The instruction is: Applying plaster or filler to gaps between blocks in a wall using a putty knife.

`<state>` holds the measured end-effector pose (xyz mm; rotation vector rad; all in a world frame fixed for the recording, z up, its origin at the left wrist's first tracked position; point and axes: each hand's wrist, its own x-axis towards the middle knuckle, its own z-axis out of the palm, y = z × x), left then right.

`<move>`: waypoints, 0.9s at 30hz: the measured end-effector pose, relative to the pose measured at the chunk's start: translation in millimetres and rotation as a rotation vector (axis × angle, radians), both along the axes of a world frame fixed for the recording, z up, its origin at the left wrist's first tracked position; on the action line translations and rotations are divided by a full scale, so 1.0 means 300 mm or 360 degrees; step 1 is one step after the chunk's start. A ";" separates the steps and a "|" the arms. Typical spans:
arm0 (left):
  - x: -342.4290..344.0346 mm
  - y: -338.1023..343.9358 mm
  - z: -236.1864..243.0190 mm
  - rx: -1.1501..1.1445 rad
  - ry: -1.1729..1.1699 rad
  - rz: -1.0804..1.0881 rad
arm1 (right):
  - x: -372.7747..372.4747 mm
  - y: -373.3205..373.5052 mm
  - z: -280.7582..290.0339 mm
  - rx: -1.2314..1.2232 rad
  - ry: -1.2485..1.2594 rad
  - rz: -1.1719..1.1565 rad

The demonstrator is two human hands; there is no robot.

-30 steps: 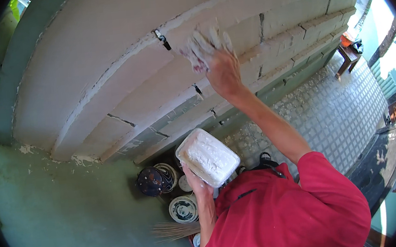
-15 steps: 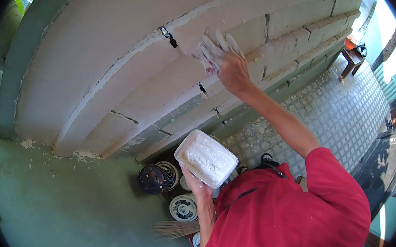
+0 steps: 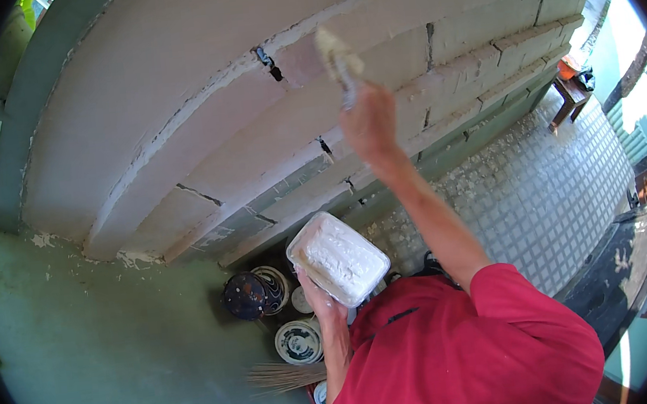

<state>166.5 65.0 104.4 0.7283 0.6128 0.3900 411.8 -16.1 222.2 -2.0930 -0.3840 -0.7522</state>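
A white rectangular tub (image 3: 379,281) of thick white paste or paint (image 3: 335,254) rests on my left hand (image 3: 319,294), whose fingers curl round its near-left side and underneath. My right hand (image 3: 371,119) is raised at the wall, closed round the handle of a paintbrush (image 3: 340,58). Pale cream bristles point upward at the upper wall ledge, blurred by motion, so I cannot tell whether they touch it. The wall (image 3: 248,143) has stepped ledges with dark vertical gaps, coated in whitish-pink over green.
Paint buckets (image 3: 300,342) stand below on the left, beside a dark, stained pot (image 3: 246,296) and a stick broom (image 3: 286,375). Patterned floor tiles (image 3: 511,207) stretch right to a small wooden stool (image 3: 569,103). A dark tabletop (image 3: 619,275) lies at the right.
My right hand has shifted slightly left and down, and the brush, smeared wide before, now shows narrower. My left hand and the tub stay in place.
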 end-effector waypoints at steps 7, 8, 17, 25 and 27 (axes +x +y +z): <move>0.004 0.013 -0.023 -0.0053 -0.0035 -0.0044 | -0.108 0.027 0.010 -0.0038 -0.0042 0.0370; 0.000 0.018 -0.018 -0.0054 -0.0037 -0.0024 | -0.096 -0.016 0.039 0.0020 0.0196 0.0277; 0.005 -0.010 -0.012 -0.0034 0.0032 -0.0001 | -0.114 0.148 -0.010 0.0063 0.0067 0.0372; -0.002 -0.013 -0.015 -0.0030 0.0004 0.0017 | -0.117 0.054 0.071 0.0223 0.0156 0.0256; 0.001 -0.030 -0.002 -0.0027 -0.0014 0.0002 | -0.094 0.112 0.050 0.0069 0.0209 0.0267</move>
